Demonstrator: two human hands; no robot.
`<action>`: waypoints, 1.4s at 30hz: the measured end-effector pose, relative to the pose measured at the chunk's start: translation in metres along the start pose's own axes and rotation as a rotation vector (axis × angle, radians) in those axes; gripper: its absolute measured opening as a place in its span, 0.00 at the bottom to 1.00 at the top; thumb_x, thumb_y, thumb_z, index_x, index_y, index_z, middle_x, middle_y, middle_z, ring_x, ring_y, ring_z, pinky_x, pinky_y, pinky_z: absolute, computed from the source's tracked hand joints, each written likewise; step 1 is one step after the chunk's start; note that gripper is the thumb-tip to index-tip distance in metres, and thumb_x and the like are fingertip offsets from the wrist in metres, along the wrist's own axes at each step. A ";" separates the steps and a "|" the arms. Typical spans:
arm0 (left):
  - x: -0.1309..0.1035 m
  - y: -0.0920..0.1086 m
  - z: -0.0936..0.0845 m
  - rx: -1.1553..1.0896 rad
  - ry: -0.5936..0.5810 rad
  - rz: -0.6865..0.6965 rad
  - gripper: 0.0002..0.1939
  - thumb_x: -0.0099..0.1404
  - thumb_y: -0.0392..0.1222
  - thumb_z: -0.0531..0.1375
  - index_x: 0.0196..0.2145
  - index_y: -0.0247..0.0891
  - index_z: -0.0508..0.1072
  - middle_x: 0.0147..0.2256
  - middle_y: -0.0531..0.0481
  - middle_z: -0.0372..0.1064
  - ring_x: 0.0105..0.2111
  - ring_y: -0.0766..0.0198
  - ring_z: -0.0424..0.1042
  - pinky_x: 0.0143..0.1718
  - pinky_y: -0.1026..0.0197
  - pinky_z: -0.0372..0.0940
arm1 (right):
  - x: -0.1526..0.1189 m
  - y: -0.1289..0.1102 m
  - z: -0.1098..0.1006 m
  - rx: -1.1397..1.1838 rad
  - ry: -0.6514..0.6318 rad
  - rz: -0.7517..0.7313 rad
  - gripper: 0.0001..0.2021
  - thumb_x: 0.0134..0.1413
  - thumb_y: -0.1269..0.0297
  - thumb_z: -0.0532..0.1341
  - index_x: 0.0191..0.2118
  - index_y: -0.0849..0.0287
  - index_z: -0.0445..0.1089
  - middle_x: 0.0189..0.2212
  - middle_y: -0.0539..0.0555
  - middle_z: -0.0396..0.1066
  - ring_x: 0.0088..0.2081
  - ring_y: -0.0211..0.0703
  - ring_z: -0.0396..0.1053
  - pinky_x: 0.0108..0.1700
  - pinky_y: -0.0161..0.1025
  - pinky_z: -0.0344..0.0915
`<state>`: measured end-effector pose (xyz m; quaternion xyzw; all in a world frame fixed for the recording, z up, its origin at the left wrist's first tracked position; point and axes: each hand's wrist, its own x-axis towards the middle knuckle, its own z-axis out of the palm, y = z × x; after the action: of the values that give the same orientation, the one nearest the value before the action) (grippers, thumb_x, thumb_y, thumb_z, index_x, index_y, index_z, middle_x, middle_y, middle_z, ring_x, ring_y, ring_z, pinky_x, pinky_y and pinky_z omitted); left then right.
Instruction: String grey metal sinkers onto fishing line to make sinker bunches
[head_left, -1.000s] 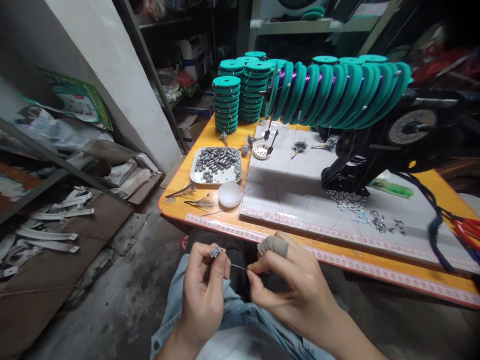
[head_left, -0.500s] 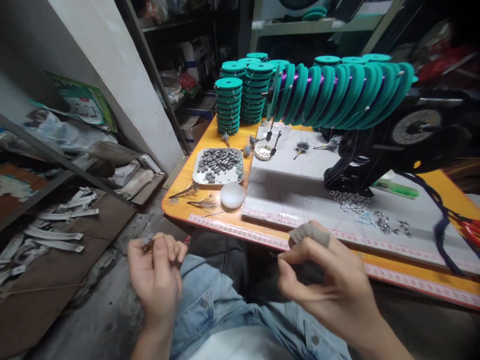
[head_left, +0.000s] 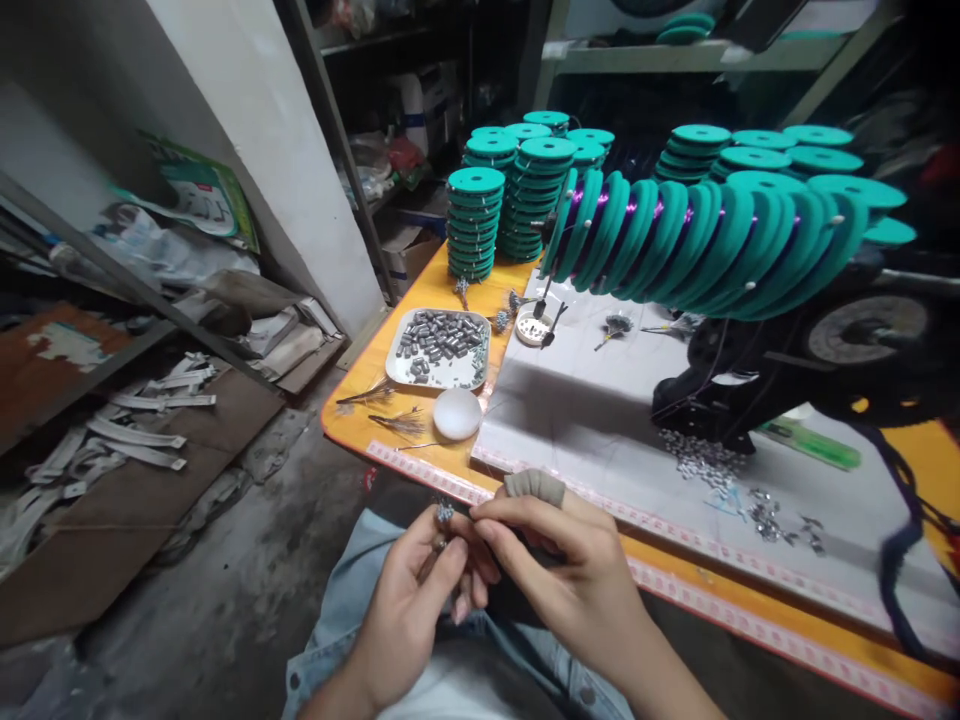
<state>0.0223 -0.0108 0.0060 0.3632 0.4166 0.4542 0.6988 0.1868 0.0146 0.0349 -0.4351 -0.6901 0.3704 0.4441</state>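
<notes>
Orange worktop [head_left: 352, 420] before us bears green spools [head_left: 474, 230], a tray [head_left: 454, 375] of grey bits and a white dish [head_left: 457, 413]; at right, a machine [head_left: 705, 400] stands on a board [head_left: 540, 435]. Nearer, our left hand [head_left: 405, 600] closes its fingers on a bundle [head_left: 445, 512], tips upward, long axis mostly hidden. It looks small, grey, knobbly. Our right hand [head_left: 574, 555] pinches beside it, on what we cannot tell.

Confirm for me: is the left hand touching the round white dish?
Apart: the head view shows orange tabletop and the printed strip between the left hand and the round white dish.
</notes>
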 end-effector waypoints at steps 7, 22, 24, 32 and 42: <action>-0.010 0.006 0.002 0.234 -0.030 0.008 0.14 0.74 0.50 0.54 0.39 0.38 0.72 0.27 0.52 0.66 0.27 0.65 0.66 0.32 0.63 0.63 | -0.001 -0.006 0.011 0.069 0.000 0.078 0.06 0.63 0.67 0.64 0.40 0.56 0.80 0.32 0.54 0.75 0.26 0.38 0.73 0.25 0.33 0.69; -0.021 -0.005 -0.003 -0.007 0.009 0.129 0.12 0.74 0.51 0.54 0.37 0.42 0.61 0.24 0.60 0.54 0.23 0.70 0.53 0.24 0.66 0.53 | -0.019 -0.016 0.024 -0.117 0.066 -0.097 0.05 0.61 0.72 0.64 0.37 0.56 0.77 0.28 0.49 0.75 0.29 0.37 0.71 0.31 0.34 0.67; -0.020 -0.005 -0.004 -0.137 0.023 0.145 0.12 0.74 0.50 0.56 0.36 0.42 0.60 0.23 0.60 0.53 0.22 0.71 0.51 0.23 0.68 0.51 | -0.019 -0.013 0.024 -0.129 0.065 -0.157 0.06 0.61 0.74 0.64 0.39 0.57 0.77 0.30 0.50 0.74 0.32 0.38 0.71 0.33 0.35 0.67; -0.027 -0.002 -0.014 -0.221 -0.010 0.130 0.13 0.75 0.46 0.54 0.33 0.40 0.59 0.22 0.61 0.51 0.20 0.74 0.48 0.21 0.70 0.48 | -0.025 -0.004 0.026 -0.331 0.086 -0.348 0.10 0.58 0.79 0.66 0.44 0.61 0.77 0.32 0.54 0.69 0.35 0.42 0.63 0.36 0.39 0.65; -0.023 -0.002 -0.015 -0.292 -0.033 0.034 0.15 0.72 0.48 0.57 0.32 0.39 0.59 0.21 0.61 0.50 0.18 0.74 0.44 0.18 0.71 0.44 | -0.023 -0.003 0.025 -0.400 0.100 -0.372 0.08 0.57 0.80 0.66 0.42 0.64 0.77 0.32 0.57 0.70 0.35 0.44 0.61 0.34 0.39 0.64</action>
<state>0.0035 -0.0314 0.0046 0.2721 0.3286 0.5155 0.7431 0.1676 -0.0105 0.0225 -0.3976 -0.7948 0.1166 0.4434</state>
